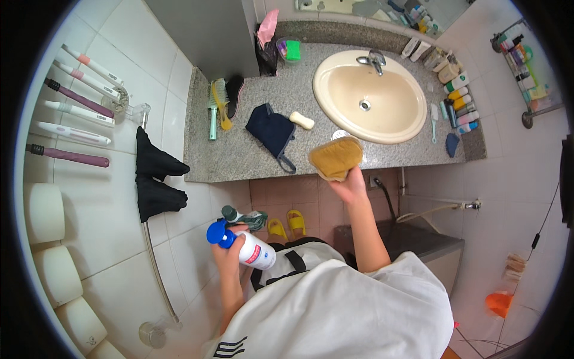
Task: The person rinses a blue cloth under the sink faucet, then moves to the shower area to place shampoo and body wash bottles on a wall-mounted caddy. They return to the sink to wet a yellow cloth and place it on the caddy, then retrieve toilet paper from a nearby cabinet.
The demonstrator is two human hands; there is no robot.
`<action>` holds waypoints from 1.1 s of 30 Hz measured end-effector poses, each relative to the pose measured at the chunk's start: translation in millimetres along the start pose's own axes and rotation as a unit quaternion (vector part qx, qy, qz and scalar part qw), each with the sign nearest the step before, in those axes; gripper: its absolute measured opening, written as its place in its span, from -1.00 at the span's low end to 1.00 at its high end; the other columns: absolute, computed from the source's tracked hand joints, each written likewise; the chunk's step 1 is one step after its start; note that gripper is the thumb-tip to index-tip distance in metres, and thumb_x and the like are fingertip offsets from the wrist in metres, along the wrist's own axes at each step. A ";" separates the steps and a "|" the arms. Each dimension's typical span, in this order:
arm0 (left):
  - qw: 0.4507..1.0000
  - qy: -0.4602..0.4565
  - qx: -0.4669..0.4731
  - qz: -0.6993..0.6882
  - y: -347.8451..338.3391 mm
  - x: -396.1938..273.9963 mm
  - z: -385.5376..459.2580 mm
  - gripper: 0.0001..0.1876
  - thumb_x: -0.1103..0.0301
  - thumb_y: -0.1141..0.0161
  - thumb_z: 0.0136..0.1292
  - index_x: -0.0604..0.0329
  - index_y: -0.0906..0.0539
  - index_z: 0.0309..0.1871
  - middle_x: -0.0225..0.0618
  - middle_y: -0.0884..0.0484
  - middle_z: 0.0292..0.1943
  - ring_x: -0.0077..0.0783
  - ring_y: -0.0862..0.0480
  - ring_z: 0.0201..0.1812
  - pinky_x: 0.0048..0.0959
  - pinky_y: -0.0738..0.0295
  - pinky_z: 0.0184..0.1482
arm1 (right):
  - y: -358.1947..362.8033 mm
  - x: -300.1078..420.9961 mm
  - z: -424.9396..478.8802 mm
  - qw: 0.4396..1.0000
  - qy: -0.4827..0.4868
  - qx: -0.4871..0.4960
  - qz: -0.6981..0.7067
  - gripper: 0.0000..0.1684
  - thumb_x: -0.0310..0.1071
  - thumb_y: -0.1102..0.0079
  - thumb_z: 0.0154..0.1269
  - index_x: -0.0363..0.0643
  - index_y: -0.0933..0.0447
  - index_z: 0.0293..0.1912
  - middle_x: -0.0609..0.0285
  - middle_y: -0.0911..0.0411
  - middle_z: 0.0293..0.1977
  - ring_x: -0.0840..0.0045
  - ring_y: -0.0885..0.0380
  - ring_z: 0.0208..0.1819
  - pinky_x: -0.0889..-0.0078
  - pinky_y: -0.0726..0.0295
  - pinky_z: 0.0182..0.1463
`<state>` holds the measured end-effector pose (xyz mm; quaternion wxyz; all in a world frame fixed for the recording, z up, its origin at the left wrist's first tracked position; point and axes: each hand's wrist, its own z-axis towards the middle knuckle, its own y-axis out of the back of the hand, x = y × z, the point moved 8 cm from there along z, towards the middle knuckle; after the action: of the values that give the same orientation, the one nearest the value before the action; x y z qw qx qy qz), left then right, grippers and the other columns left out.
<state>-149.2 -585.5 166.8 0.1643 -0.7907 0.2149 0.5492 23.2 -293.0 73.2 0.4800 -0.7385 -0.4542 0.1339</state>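
My left hand [231,251] grips a white plastic bottle [258,253] with a blue pump top, held low by my body at the left. A dark-green-capped bottle [231,214] and a dark green strappy bundle [253,221] show just beyond these fingers; whether the hand holds them too, I cannot tell. My right hand [352,186] holds a folded mustard-brown cloth pad [337,153] with pale edges, over the counter's front edge. Left of it on the counter lie a dark navy cloth item with straps [270,130] and a cream bone-shaped bar [302,120].
An oval beige sink [415,107] is set in the granite counter [210,164]. Combs and a hairbrush [234,92] lie at the counter's left; toiletries [457,94] line its right. Black cloth [157,179] hangs on a wall rail at left. A dark basin [403,233] stands below right.
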 end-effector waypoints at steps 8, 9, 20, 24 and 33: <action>0.996 -0.005 0.085 -0.021 -43.7 -39.1 41.3 -0.58 0.59 -0.22 -0.04 0.39 -0.50 -0.02 -0.09 -0.67 -0.24 -0.29 -0.67 -0.23 -0.35 -0.55 -0.10 | -2.0 36.3 -43.3 0.994 0.026 -0.066 0.089 -0.42 0.03 0.27 0.39 -0.02 -0.20 0.29 0.13 -0.22 0.28 0.21 -0.20 0.30 -0.03 -0.24 0.29; 0.995 -0.004 0.094 -0.021 -45.9 -40.2 47.5 -0.58 0.59 -0.22 -0.04 0.39 -0.49 -0.02 -0.09 -0.67 -0.24 -0.29 -0.67 -0.23 -0.35 -0.55 -0.10 | -3.1 38.6 -45.9 0.992 0.039 -0.060 0.107 -0.42 0.03 0.24 0.37 -0.02 -0.23 0.27 0.11 -0.23 0.27 0.20 -0.22 0.28 -0.05 -0.26 0.27; 0.992 -0.033 0.119 0.028 -113.7 -54.4 125.6 -0.53 0.61 -0.19 -0.03 0.37 -0.44 0.05 -0.08 -0.66 -0.22 -0.30 -0.67 -0.23 -0.36 -0.55 -0.10 | 8.5 137.9 12.1 0.972 0.197 -0.073 0.109 -0.57 -0.27 -0.03 0.26 -0.07 -0.38 0.13 0.21 -0.43 0.10 0.37 -0.42 0.10 0.22 -0.45 0.10; 0.993 -0.019 0.111 0.043 -161.2 -53.9 150.6 -0.49 0.62 -0.20 -0.03 0.35 -0.41 0.08 -0.07 -0.66 -0.21 -0.29 -0.67 -0.22 -0.36 -0.56 -0.10 | 31.0 219.4 36.1 0.756 0.440 -0.234 -0.425 -0.63 -0.55 -0.06 0.17 -0.19 -0.45 0.01 0.07 -0.44 0.08 0.32 -0.45 0.09 0.27 -0.46 0.10; 0.990 0.026 0.102 0.097 -269.4 -44.6 188.7 -0.45 0.64 -0.22 -0.04 0.35 -0.38 0.11 -0.06 -0.67 -0.22 -0.30 -0.67 -0.22 -0.35 -0.56 -0.10 | 131.7 242.1 194.6 0.581 -0.120 -0.061 -0.803 -0.44 0.09 -0.07 0.18 -0.25 -0.57 -0.13 -0.13 -0.42 0.09 0.09 -0.44 0.10 0.11 -0.39 0.15</action>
<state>-173.2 -254.9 150.3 0.1845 -0.7592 0.3496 0.5170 104.8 -1.8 -76.4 0.2868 -0.0776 -0.9225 -0.2462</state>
